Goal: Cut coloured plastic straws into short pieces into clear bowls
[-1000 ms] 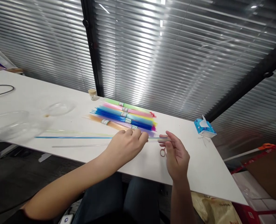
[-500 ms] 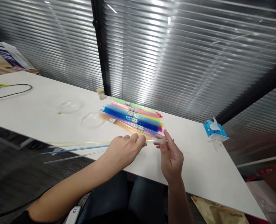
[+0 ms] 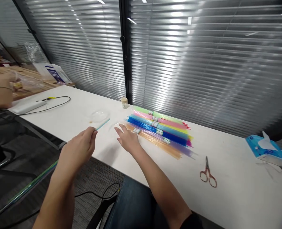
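My left hand [image 3: 80,144] is closed around a bunch of long thin plastic straws. Their blue ends [image 3: 103,123] stick out above the fist, and green and blue lengths [image 3: 33,182] trail down past my forearm, over the floor. To the right, my right hand [image 3: 127,137] is open, fingers spread, at a round clear plastic dish [image 3: 112,126]. Whether the fingertips touch it, I cannot tell. Labelled bundles of coloured straws [image 3: 158,131] lie just beyond that hand, in green, pink, blue, purple and orange. A second clear dish [image 3: 99,115] sits farther left.
Scissors with coppery handles [image 3: 208,175] lie on the white table [image 3: 229,190]. A blue tissue box [image 3: 267,149] stands at the right, a small corked jar [image 3: 124,102] at the back. A white power strip [image 3: 30,107] with cable lies left, near another person's arm [image 3: 1,93].
The view has swung left. My right hand has left the straw ends and moved left to the clear dish. My left hand has carried the straws left, and the scissors now show.
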Action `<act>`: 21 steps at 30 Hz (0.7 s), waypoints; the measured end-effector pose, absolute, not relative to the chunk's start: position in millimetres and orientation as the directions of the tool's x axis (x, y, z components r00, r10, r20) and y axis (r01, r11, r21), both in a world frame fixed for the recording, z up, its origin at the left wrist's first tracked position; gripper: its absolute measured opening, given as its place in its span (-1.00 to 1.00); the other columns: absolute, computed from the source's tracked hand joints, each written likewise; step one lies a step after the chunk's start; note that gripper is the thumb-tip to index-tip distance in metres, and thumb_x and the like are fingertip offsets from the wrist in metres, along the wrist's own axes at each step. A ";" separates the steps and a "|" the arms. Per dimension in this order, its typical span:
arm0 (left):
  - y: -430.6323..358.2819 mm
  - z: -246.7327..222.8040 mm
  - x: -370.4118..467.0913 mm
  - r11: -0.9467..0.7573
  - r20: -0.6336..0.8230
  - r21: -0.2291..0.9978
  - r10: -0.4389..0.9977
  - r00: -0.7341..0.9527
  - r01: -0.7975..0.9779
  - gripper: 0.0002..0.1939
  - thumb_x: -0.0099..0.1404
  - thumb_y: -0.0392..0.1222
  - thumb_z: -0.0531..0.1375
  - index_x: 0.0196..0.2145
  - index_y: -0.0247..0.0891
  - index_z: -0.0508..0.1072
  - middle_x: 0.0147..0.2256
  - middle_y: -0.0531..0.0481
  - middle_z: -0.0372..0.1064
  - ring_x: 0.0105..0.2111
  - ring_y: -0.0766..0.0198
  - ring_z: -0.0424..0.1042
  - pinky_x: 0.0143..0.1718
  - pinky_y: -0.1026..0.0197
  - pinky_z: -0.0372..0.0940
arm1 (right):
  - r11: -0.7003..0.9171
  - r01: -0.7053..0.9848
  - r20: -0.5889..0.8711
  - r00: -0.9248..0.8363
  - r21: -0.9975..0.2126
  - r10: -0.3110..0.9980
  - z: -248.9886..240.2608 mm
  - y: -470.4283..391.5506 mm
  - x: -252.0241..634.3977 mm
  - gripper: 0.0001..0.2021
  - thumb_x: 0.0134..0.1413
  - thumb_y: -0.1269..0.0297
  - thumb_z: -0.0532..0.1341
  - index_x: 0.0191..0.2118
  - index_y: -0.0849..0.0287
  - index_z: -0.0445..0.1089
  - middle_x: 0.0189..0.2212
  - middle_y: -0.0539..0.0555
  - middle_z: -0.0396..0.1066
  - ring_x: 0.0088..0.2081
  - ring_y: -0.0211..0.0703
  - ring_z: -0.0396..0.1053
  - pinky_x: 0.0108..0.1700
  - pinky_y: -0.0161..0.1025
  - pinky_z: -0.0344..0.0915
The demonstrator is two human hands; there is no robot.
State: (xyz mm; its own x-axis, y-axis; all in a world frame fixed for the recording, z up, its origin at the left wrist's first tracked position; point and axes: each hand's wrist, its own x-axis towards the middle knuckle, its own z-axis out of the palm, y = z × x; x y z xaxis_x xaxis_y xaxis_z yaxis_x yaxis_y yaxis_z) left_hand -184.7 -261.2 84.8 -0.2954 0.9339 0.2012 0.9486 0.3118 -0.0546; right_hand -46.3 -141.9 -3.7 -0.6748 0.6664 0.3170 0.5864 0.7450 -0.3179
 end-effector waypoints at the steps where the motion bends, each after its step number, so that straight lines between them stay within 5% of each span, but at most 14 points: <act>1: -261.8 84.5 -190.0 0.318 0.197 -0.044 0.932 -0.304 0.947 -0.67 0.44 -0.02 -0.25 -0.21 -0.18 0.22 -0.19 -0.11 0.42 -0.32 0.11 0.43 -0.47 0.21 0.07 | 0.754 0.577 0.314 -0.686 -0.315 0.656 -3.8 -140.5 -53.7 -0.69 0.21 0.36 0.13 0.07 0.13 0.31 0.08 0.18 0.30 -0.15 -0.01 0.36 -0.26 -0.13 0.36; 5: -257.4 81.8 -202.7 0.290 0.203 -0.023 0.938 -0.279 0.957 -0.68 0.43 -0.02 -0.22 -0.22 -0.19 0.22 -0.22 -0.10 0.41 -0.34 0.15 0.41 -0.47 0.22 0.06 | 0.781 0.548 0.332 -0.707 -0.300 0.624 -4.7 -159.8 -31.9 -0.79 0.27 0.40 0.05 -0.26 0.16 0.43 -0.27 0.12 0.44 -0.19 -0.05 0.34 -0.23 -0.19 0.33; 9: -234.0 83.2 -195.5 0.229 0.278 0.013 0.934 -0.224 0.973 -0.71 0.44 -0.04 -0.20 -0.24 -0.20 0.21 -0.29 -0.05 0.40 -0.38 0.19 0.38 -0.50 0.23 -0.01 | 0.748 0.565 0.390 -0.639 -0.349 0.664 -12.9 -207.1 54.7 -0.80 0.29 0.39 0.04 -0.19 0.16 0.42 -0.21 0.10 0.44 -0.15 -0.11 0.34 -0.09 -0.20 0.33; 13: -189.5 94.8 -149.2 0.010 0.395 0.041 0.918 -0.025 0.999 -0.74 0.44 -0.08 -0.17 -0.23 -0.21 0.23 -0.30 -0.02 0.40 -0.34 0.18 0.38 -0.49 0.23 -0.02 | 0.632 0.631 0.535 -0.376 -0.450 0.757 -31.6 -246.7 141.7 -0.81 0.23 0.43 0.11 -0.09 0.17 0.40 -0.14 0.16 0.40 -0.09 -0.07 0.34 -0.06 -0.13 0.36; 18: -144.1 110.9 -55.6 -0.455 0.265 -0.015 0.857 0.442 0.890 -0.73 0.44 -0.14 -0.18 -0.31 -0.24 0.22 -0.35 -0.03 0.38 -0.40 0.20 0.37 -0.52 0.23 -0.05 | 0.460 0.797 0.486 -0.246 -0.391 0.839 -46.0 -270.2 187.7 -0.78 0.23 0.44 0.10 -0.08 0.13 0.42 -0.02 0.20 0.32 -0.16 -0.08 0.37 -0.23 -0.15 0.43; 21: -136.1 109.6 -20.3 -0.582 0.140 0.006 0.806 0.575 0.813 -0.71 0.45 -0.13 -0.19 -0.31 -0.24 0.22 -0.36 -0.04 0.37 -0.45 0.20 0.35 -0.55 0.23 -0.11 | 0.316 0.897 0.485 -0.137 -0.309 0.864 -35.0 -277.3 189.7 -0.61 0.18 0.37 0.16 0.13 0.06 0.30 0.11 0.21 0.22 -0.02 0.06 0.31 -0.10 0.02 0.40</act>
State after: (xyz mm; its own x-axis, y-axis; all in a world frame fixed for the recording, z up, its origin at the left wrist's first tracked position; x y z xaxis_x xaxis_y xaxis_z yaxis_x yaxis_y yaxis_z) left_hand -20.3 -136.1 109.6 0.5753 0.8059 0.1401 0.8133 -0.5817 0.0063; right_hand 189.7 -277.3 -35.0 -0.1370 0.8636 0.4853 0.8973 0.3157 -0.3085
